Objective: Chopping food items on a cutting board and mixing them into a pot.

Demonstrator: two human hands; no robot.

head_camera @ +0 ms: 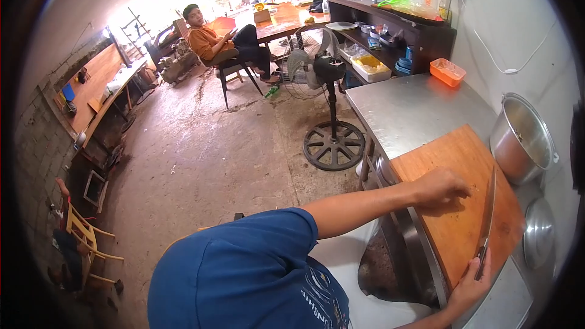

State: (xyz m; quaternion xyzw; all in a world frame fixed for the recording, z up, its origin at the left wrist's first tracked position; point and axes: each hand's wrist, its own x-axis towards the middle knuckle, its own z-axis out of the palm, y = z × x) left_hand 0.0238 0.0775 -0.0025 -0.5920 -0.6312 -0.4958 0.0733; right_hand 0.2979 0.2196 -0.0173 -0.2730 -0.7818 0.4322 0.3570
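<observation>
A wooden cutting board (461, 160) lies slantwise on a metal worktop, with a few small crumbs on it. My left hand (441, 187) is over the board's near left part, its fingers curled. Whatever may be under or inside those fingers is hidden. At the board's lower edge, my right hand (473, 276) grips the dark handle of a kitchen knife (490, 214). The long blade points away from that hand, across the board's right side.
A deep metal pot (521, 139) and a round metal lid (538, 233) sit beyond the board. An orange plastic container (448, 72) is on the metal worktop (388, 105). A pedestal fan (332, 146) stands near a dark shelf unit (402, 23). Another person (208, 41) sits on a chair.
</observation>
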